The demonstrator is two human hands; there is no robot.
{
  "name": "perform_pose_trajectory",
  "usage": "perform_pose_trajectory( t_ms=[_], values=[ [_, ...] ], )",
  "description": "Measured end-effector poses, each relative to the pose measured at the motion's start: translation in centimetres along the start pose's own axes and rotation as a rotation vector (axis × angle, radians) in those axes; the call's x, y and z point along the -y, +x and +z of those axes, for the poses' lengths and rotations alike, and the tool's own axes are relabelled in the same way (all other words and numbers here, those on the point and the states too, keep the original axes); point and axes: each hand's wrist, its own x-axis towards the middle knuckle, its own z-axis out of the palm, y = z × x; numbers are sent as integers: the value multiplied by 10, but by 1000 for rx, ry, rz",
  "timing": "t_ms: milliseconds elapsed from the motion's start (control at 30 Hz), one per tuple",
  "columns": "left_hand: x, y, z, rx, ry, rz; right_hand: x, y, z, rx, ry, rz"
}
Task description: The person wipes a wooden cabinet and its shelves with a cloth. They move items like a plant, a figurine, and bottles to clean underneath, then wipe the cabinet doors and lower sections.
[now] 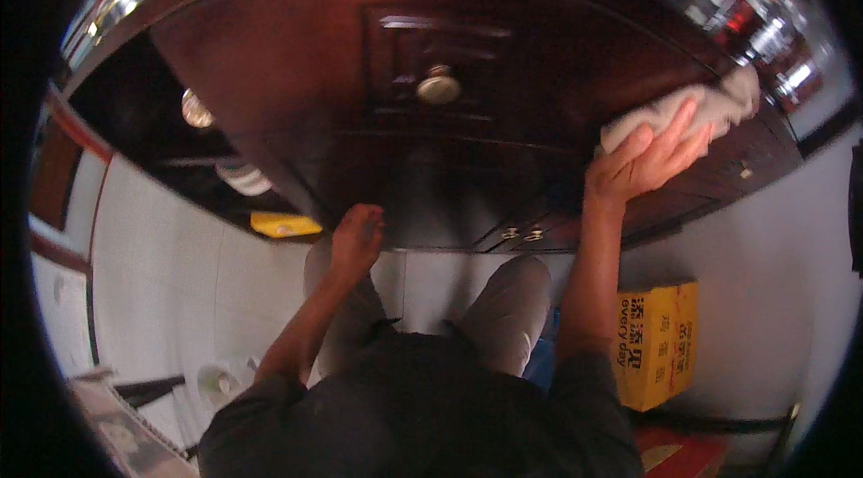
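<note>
My right hand [650, 157] is shut on a light beige cloth [688, 114], holding it against the right part of a dark red-brown wooden cabinet [323, 87]. The cloth is bunched under the fingers, and one end sticks out past them. Low in front of the cabinet, my left hand [361, 238] hangs above my left knee with its fingers curled in. Nothing shows in it, though its palm is hidden. A round brass-coloured knob [438, 88] stands out from a carved panel between the hands.
Bottles [775, 33] stand at the upper right. At left, a shiny knob [197, 108], a white striped object [243, 179] and a yellow object [286, 224] show by a dark recess. Small metal pulls [534, 234] sit lower down. A yellow carton [657, 346] bearing writing is at right.
</note>
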Motion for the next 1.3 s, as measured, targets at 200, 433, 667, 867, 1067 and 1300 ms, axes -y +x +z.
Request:
perform_pose_trajectory(
  t_ms=[200, 433, 667, 867, 1067, 1300],
  values=[
    [5, -3, -1, 20, -42, -92, 70, -167, 12, 437, 279, -528],
    [35, -11, -28, -437, -674, -531, 151, -139, 34, 553, 453, -930],
    [55, -22, -90, -620, -525, -507, 288, -71, 65, 255, 581, -631],
    [78, -42, -103, -716, -628, -634, 280, -293, 79, 1124, 1175, -541],
    [88, -55, -99, -666, -605, -727, 197, -419, 57, 1251, 1031, -665],
    [91, -50, -70, -490, -620, -698, 161, -295, 35, 946, 698, -978]
  ],
)
